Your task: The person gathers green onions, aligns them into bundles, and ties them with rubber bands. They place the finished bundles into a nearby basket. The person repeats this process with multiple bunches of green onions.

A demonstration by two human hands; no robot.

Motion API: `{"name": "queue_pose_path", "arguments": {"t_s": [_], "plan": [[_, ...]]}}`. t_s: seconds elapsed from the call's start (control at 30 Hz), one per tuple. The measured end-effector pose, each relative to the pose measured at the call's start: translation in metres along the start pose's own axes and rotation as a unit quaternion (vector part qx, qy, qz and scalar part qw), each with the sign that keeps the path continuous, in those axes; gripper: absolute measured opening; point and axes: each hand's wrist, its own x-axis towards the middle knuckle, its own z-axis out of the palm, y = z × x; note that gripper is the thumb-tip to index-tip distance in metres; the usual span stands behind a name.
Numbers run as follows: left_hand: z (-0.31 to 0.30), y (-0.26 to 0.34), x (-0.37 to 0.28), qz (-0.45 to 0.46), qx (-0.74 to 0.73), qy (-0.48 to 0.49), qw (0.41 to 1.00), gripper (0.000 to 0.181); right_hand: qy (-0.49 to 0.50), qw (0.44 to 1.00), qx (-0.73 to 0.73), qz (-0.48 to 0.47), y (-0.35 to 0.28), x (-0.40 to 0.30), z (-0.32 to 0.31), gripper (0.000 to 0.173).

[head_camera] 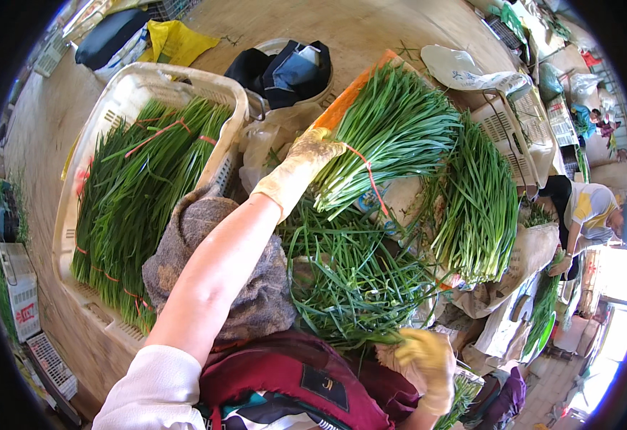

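Observation:
My left hand (316,150), in a stained yellowish glove, grips a bunch of garlic chives (394,123) near its pale stem ends. A red tie hangs loosely from that bunch, which rests over an orange board (335,110). My right hand (426,360), in a yellow glove, is blurred at the lower right beside loose green leaves (361,279) heaped before me; whether it holds any cannot be told. Another pile of chives (477,215) lies right of the held bunch. At the left, a white plastic crate (240,102) holds chive bunches bound with red ties.
A grey-brown cloth (259,269) lies against the crate. Beyond stands a bucket with dark clothing (297,72). Empty-looking crates (507,134) and a white sack (469,72) are at the upper right. A person (587,215) bends over greens at the right.

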Motion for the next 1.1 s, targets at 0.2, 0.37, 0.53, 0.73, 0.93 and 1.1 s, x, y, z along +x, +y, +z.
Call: {"name": "queue_pose_path", "arguments": {"t_s": [0.2,0.37,0.53,0.73,0.93,1.1], "plan": [[-0.009,0.038,0.027,-0.028,0.097,-0.079,0.992,0.046,-0.014,0.922,0.373,-0.1,-0.061,0.102,-0.009,0.056],[-0.001,0.06,0.047,-0.062,0.086,-0.178,0.978,0.061,-0.161,0.815,0.554,0.047,-0.08,0.244,0.011,0.098],[0.012,0.075,0.052,-0.082,0.042,-0.252,0.963,0.078,-0.23,0.66,0.71,0.087,-0.099,0.32,0.029,0.095],[0.03,0.074,0.049,-0.163,-0.094,-0.308,0.932,0.077,-0.271,0.372,0.84,0.287,-0.136,0.368,0.034,0.063],[0.037,0.085,0.029,-0.043,-0.203,-0.234,0.95,0.066,-0.11,0.714,0.681,-0.123,-0.145,0.347,0.029,0.044],[0.038,0.155,-0.006,0.143,-0.248,-0.256,0.923,0.078,-0.099,0.626,0.7,-0.329,-0.16,0.297,-0.032,0.037]]}}
